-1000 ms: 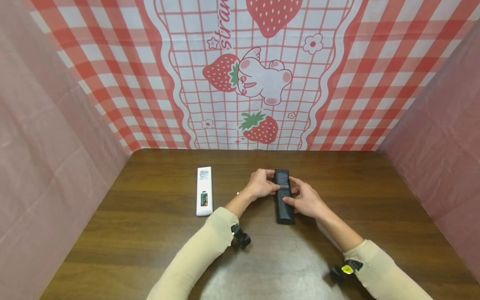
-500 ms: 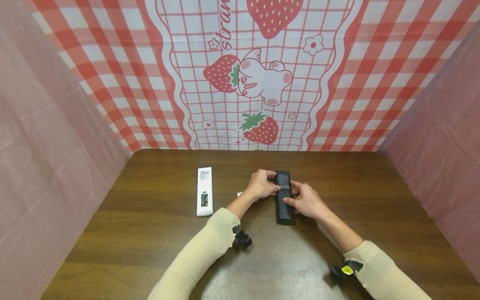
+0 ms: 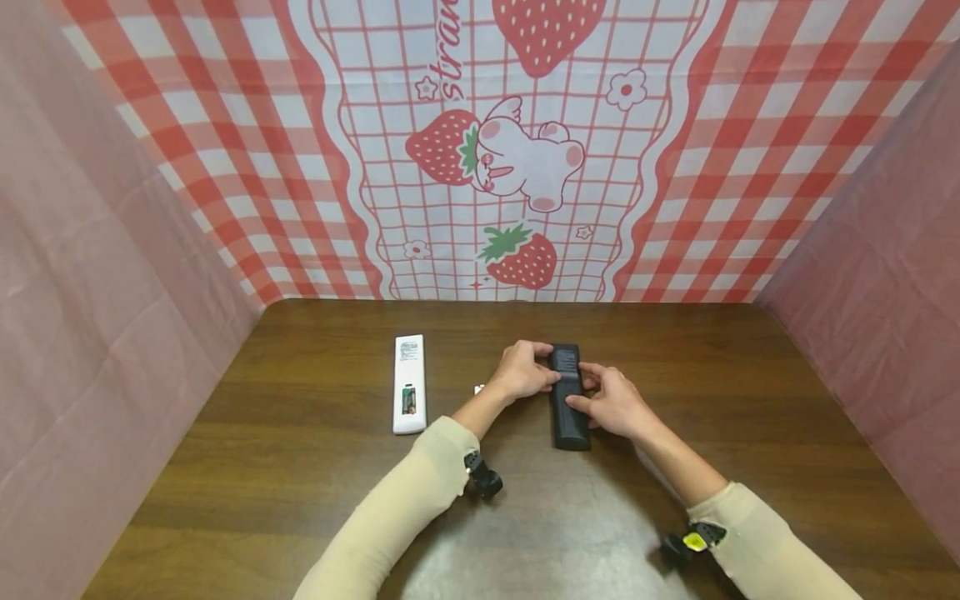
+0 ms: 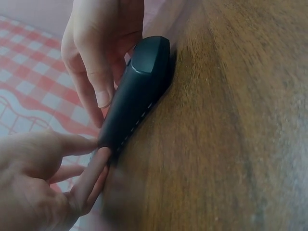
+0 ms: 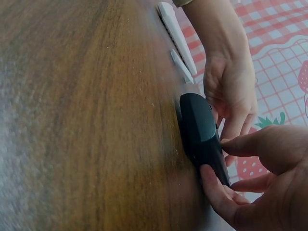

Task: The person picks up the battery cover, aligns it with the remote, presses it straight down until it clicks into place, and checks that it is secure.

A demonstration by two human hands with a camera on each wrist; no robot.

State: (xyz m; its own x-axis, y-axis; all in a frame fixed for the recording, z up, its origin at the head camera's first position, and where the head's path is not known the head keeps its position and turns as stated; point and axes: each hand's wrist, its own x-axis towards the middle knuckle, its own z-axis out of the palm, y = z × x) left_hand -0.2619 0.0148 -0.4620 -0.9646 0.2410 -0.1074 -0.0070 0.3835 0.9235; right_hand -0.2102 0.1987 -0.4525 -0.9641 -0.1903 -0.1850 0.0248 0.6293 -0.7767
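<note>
A black remote (image 3: 572, 417) lies back side up on the wooden table, its far end away from the person. My left hand (image 3: 522, 369) grips its upper left part, thumb near the middle and fingers at the far end. From the right side my right hand (image 3: 615, 402) holds it, thumb on the back and fingers along the edge. Both hands also show on the remote (image 4: 134, 96) in the left wrist view. To the left a white remote (image 3: 408, 367) lies with its battery compartment uncovered and batteries inside.
A small white piece (image 3: 480, 388) lies partly hidden behind the left forearm; the right wrist view shows a flat white piece (image 5: 181, 66) beside the white remote. A checked strawberry cloth (image 3: 525, 167) hangs behind the table (image 3: 675, 333), with pink cloth at both sides.
The black remote has shifted very slightly toward the person. My right fingers at its right edge have moved slightly down along it; both hands keep their hold.
</note>
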